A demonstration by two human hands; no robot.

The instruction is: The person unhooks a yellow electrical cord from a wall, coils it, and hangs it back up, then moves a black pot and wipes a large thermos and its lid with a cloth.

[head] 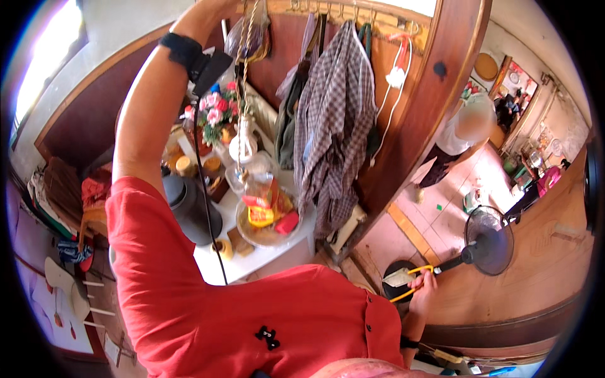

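My left arm [151, 108] is raised on the left, with a black strap [186, 54] around it; the hand is beyond the top edge, out of view. A twisted rope [242, 85] hangs close to that arm, in front of hooks and bags. Low on the right, my right hand [423, 286] has its fingers closed around a yellow bent rod or cord [404, 295]. A pale, flat, card-like piece [398, 278] lies beside it in the view; whether it is joined to the yellow thing I cannot tell.
A white table [279, 255] bears a dark flask [194, 208], a bowl of packets [264, 236] and artificial flowers [217, 108]. A checked shirt [335, 108] hangs from a rail beside a wooden post [411, 118]. Beyond are a standing fan [489, 241] and another person [453, 137].
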